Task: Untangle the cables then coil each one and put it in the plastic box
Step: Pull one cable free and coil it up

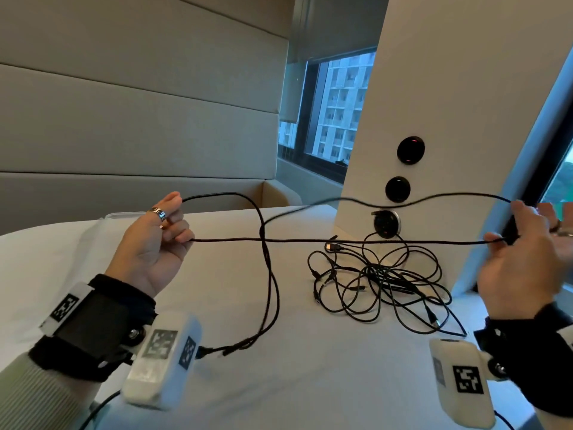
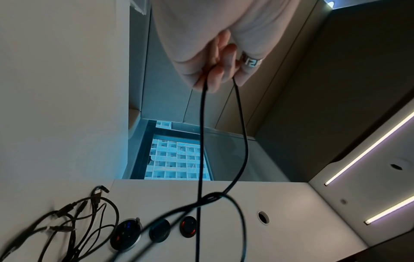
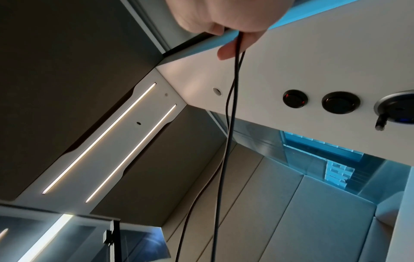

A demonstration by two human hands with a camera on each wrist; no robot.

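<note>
Above the pale table (image 1: 310,383) beside a window (image 1: 335,110), left hand (image 1: 155,243) and right hand (image 1: 524,265) each pinch a stretched black cable (image 1: 341,241).

White table (image 1: 310,383), white pillar (image 1: 449,103) with round sockets (image 1: 410,149), window (image 1: 338,110), padded wall (image 1: 139,119)

No legible text, brand, number or sign appears in any of your three views. The only markings are black-and-white square code patterns on the white camera housings (image 1: 161,352) strapped at your wrists and on the black left wrist strap (image 1: 90,315); these carry no readable characters. The ring (image 2: 251,61) on your left hand bears a relief pattern, not decipherable as lettering.
</note>
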